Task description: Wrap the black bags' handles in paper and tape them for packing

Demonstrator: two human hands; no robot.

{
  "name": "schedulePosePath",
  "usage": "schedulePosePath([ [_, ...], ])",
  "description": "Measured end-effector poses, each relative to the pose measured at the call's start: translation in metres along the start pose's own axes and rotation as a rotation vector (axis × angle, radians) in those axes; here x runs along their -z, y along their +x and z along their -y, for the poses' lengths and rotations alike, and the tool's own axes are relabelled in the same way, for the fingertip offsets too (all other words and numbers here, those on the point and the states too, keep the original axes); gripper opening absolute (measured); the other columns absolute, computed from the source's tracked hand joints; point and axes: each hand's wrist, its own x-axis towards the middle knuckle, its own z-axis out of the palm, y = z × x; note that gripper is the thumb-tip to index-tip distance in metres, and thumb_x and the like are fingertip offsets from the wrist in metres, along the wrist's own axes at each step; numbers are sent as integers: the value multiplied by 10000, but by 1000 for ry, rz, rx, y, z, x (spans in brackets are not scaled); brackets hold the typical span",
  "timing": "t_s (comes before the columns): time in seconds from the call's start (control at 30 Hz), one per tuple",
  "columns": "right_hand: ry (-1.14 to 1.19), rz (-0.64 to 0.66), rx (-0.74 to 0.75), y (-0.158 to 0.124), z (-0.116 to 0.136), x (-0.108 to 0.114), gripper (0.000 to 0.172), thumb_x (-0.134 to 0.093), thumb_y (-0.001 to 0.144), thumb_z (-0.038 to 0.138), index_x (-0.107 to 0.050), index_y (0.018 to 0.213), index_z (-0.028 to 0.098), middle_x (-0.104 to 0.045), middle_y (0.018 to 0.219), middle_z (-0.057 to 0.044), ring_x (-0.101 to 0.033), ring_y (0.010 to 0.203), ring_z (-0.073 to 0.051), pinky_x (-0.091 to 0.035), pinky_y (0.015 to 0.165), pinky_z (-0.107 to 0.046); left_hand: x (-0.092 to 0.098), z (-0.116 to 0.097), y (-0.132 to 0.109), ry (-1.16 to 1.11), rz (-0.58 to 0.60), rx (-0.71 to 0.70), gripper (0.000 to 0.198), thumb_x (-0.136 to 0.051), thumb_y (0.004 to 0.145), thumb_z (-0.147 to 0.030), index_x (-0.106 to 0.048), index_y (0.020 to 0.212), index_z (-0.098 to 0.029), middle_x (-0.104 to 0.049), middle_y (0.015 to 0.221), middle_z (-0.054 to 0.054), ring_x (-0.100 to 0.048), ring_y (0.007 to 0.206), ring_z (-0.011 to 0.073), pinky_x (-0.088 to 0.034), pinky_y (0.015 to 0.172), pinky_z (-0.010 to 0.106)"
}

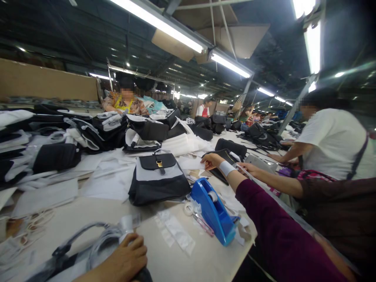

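My left hand [126,260] lies at the bottom edge, fingers curled over a dark bag wrapped in clear plastic [96,246] with a looped handle. My right hand [212,159], in a maroon sleeve with a white wristband, reaches across the table. Its bent fingers rest at the edge of a flat black bag [225,156] and a white sheet [190,162]; what they grip is hidden. A black and grey backpack [158,176] with a gold clasp stands between my hands. A blue tape dispenser [213,211] sits just under my right forearm.
A co-worker's bare forearm [270,178] lies beside my right arm. Another person in a white shirt [335,141] works to the right, others farther back. Piles of black and white bags [96,129] and white sheets cover the table [205,262]. Clear plastic strips [176,231] lie near the dispenser.
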Motion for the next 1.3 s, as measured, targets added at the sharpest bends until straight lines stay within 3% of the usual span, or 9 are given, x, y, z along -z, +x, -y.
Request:
schedulePosePath([
  [0.3, 390, -262, 55, -71, 14, 92, 136, -601, 865, 171, -588, 975, 93, -605, 845, -39, -592, 659, -116, -536, 557, -234, 3, -9, 0, -15, -55, 22, 220, -661, 833, -393, -580, 795, -191, -616, 886, -3, -503, 889, 196, -302, 982, 372],
  [0.53, 685, -214, 373, -175, -15, 96, 252, -614, 770, 261, -602, 1009, 183, -644, 852, -14, -623, 688, -136, -507, 510, -202, 1, -6, 0, 19, -36, -35, 310, -588, 885, -456, -545, 763, -174, -605, 853, 1, -496, 871, 188, -267, 948, 361],
  [0.63, 843, -65, 423, -210, -22, 85, 419, -739, 672, 248, -636, 1072, 177, -657, 807, -6, -596, 597, -108, -472, 499, -193, 5, -6, 0, 14, 9, -65, 375, -472, 928, -512, -535, 779, -174, -600, 859, 12, -483, 866, 187, -248, 942, 359],
  [0.8, 999, 290, 129, -282, -18, 21, 581, -746, 702, 212, -543, 1246, 212, -677, 814, -8, -600, 544, -108, -481, 489, -208, 10, -4, 4, -52, 62, -73, 396, -422, 943, -529, -542, 810, -177, -593, 869, 23, -460, 885, 198, -226, 949, 369],
  [0.93, 1289, 772, -84, -355, -29, -44, 532, -763, 714, 293, -563, 1205, 249, -678, 972, -29, -660, 732, -130, -516, 628, -208, 14, -6, 4, -85, 87, -47, 401, -398, 950, -534, -565, 857, -183, -592, 916, 37, -445, 922, 209, -242, 946, 372],
  [1.03, 1356, 1165, -134, -376, -43, -69, 493, -780, 694, 353, -602, 1134, 218, -669, 941, -40, -671, 830, -167, -513, 730, -239, 19, -8, 3, -116, 106, -35, 380, -393, 957, -517, -572, 883, -190, -586, 923, 38, -441, 918, 208, -250, 969, 378],
  [1.1, 1326, 1029, -124, -362, -50, -78, 486, -745, 731, 368, -570, 1162, 225, -658, 947, -37, -661, 804, -169, -513, 708, -255, 22, -8, 1, -136, 114, -14, 345, -414, 956, -497, -577, 915, -196, -585, 957, 39, -439, 950, 214, -250, 984, 382],
  [1.23, 1014, 356, 45, -303, -49, -106, 491, -639, 790, 225, -479, 1253, 248, -601, 812, 23, -576, 683, -137, -455, 626, -239, 29, -8, -1, -151, 137, 7, 234, -461, 952, -427, -570, 1012, -229, -586, 1015, 14, -445, 1007, 214, -234, 1012, 373],
  [1.3, 845, 295, 178, -279, -41, -128, 542, -628, 769, 160, -482, 1284, 246, -516, 687, 60, -505, 622, -120, -412, 614, -226, 32, -8, -1, -147, 145, -3, 212, -461, 954, -406, -558, 1053, -246, -585, 1046, 4, -449, 1027, 214, -216, 1027, 373],
])
